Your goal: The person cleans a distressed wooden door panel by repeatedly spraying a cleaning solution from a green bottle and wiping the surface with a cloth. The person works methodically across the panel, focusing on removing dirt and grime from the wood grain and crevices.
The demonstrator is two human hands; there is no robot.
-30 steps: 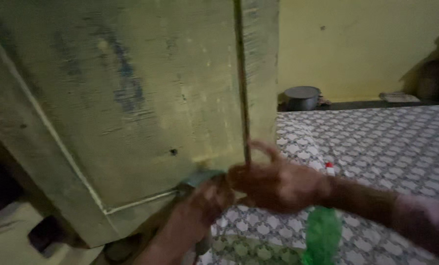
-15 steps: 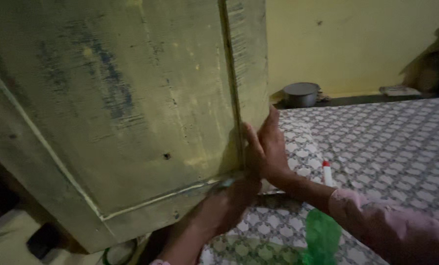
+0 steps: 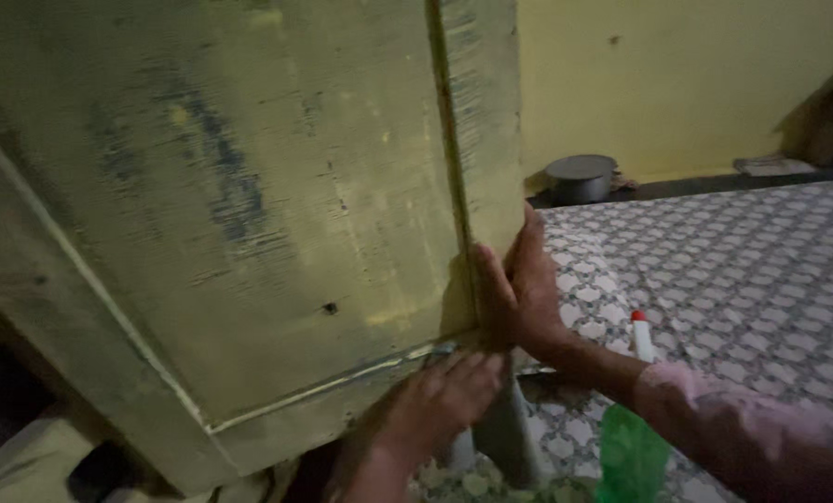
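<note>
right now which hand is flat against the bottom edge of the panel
The left hand, palm pressed under the wooden panel. The right hand stands upright along its side edge instead.

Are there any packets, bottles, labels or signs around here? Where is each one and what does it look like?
Small bottle: on the patterned sheet by the right arm, upright, white with a red cap.
Green bag: below the bottle at the bottom edge, crinkled and shiny.
No labels, signs or screens show.

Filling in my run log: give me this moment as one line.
left hand: flat under wooden panel | right hand: pressed on panel's right edge | behind: patterned cloth, pot
</note>
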